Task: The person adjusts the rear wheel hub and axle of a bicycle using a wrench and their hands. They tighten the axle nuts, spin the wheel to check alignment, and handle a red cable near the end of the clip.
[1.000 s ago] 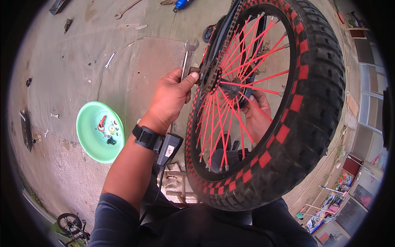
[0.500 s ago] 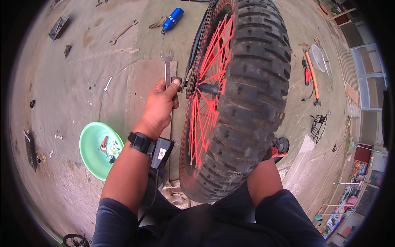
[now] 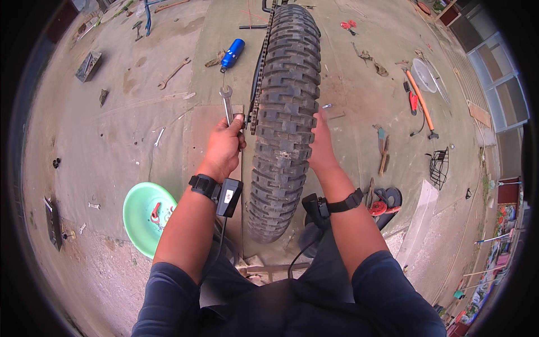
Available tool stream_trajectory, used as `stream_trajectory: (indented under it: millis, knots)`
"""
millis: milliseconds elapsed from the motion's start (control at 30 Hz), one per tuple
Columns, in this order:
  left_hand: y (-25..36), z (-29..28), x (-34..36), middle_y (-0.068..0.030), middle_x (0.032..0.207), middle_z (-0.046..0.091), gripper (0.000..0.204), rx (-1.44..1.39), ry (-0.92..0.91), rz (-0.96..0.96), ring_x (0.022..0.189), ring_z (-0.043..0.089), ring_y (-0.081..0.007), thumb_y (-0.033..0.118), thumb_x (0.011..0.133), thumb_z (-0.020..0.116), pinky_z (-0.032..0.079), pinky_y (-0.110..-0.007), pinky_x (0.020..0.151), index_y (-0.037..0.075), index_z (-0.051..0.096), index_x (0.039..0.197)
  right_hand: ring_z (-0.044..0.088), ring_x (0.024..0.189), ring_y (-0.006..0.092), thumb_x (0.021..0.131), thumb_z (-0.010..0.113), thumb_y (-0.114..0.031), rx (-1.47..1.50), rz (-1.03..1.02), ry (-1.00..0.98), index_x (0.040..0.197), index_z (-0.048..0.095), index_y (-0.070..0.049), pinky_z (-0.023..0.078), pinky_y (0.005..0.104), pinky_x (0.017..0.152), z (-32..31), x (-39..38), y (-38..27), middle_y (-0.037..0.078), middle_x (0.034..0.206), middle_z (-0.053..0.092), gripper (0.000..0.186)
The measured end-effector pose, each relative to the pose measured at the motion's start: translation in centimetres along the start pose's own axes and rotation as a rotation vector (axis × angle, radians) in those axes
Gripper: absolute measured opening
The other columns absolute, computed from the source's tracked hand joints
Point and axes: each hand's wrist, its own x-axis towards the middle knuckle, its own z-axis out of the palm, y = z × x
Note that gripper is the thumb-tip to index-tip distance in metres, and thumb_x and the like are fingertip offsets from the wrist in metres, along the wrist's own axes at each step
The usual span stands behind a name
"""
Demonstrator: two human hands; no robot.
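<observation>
My left hand [image 3: 223, 146] grips a silver open-ended wrench [image 3: 227, 98], held upright at the left side of the wheel hub, with the thumb on a small dark part at the axle. The knobby black tyre [image 3: 283, 140] stands edge-on in the middle, hiding the spokes, with the chain [image 3: 257, 84] running along its left side. My right hand [image 3: 320, 143] reaches up along the tyre's right side to the hub height; its fingers are mostly hidden behind the tyre.
A green basin [image 3: 137, 219] with small parts sits lower left. Around the floor lie a blue bottle [image 3: 232, 55], a rusty wrench [image 3: 174, 73], an orange-shafted tool [image 3: 420, 101], a white round dish [image 3: 424, 76], a black wire rack [image 3: 438, 168] and scattered small tools.
The wheel has swung from an angled side view, red spokes showing, to edge-on. My right forearm has come into view beside it. My left hand still holds the wrench at the hub.
</observation>
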Motion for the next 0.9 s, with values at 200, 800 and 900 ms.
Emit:
stream_trajectory:
  millis: [200,800,900]
  knots:
    - [-0.4,-1.8,-0.6,-0.0127,0.113,0.07,0.03,0.122,-0.237,0.184,0.096,0.07,-0.0233,0.021,0.106,0.053,0.059,-0.036,0.084,0.005,0.057,0.131,0.047,0.133,0.0437,0.089,0.073,-0.036,-0.056,0.021,0.081,0.144,0.043,0.0,0.038,0.0458,0.112,0.7,-0.5,-1.4,0.026,0.145,0.043,0.071]
    - [-3.2,-6.0,4.3,-0.004,0.086,0.063,0.016,0.012,0.092,0.002,0.06,0.055,-0.0152,0.023,0.103,0.061,0.041,-0.026,0.048,0.01,0.06,0.111,0.046,0.135,0.0392,0.081,0.075,-0.032,0.089,0.199,0.027,0.144,0.044,0.004,0.038,0.0419,0.114,0.9,0.8,-0.2,0.025,0.144,0.043,0.079]
    - [-2.2,-4.2,1.4,-0.0041,0.091,0.065,0.022,0.065,0.02,0.125,0.065,0.058,-0.0145,0.025,0.103,0.06,0.045,-0.027,0.051,0.009,0.06,0.119,0.049,0.133,0.0328,0.087,0.071,-0.025,0.227,0.223,0.024,0.143,0.046,0.002,0.04,0.0406,0.111,0.5,0.7,0.4,0.021,0.141,0.049,0.068]
